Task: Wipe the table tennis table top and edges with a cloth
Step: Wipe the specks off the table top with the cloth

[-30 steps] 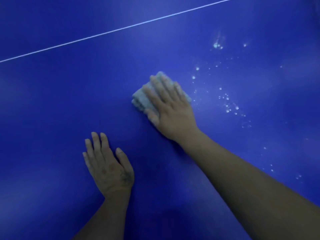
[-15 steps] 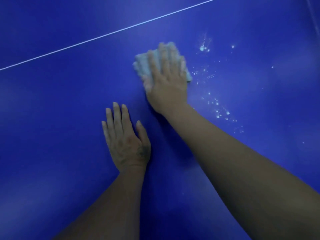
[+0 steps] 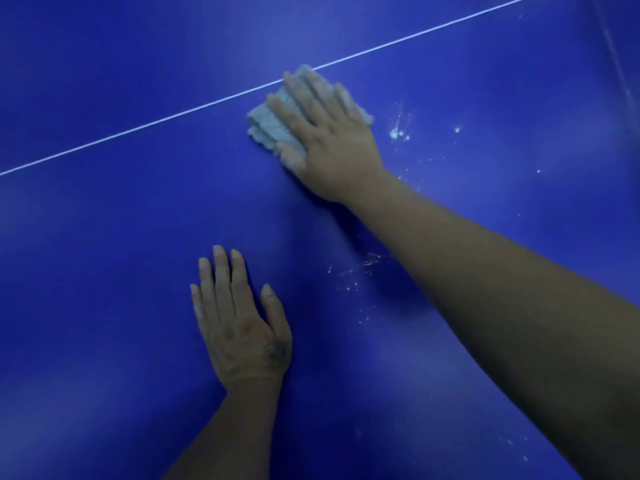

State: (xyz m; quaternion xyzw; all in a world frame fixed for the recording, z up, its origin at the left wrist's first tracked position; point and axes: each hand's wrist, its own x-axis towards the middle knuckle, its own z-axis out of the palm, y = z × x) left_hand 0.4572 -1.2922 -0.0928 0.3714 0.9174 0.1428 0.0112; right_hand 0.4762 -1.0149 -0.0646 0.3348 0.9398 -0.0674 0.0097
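Blue table top (image 3: 104,271) fills the whole view, crossed on a slant by a thin white line (image 3: 138,129) from lower left to upper right. Reaching far out, the right hand (image 3: 329,140) lies flat with straight, spread fingers pressing a folded grey cloth (image 3: 268,128) onto the surface right at that line, while the left hand (image 3: 239,327) rests palm-down and empty nearer the person, well apart from it. White specks (image 3: 396,133) dot the blue just right of the cloth, with fainter ones lower down beside the right forearm.
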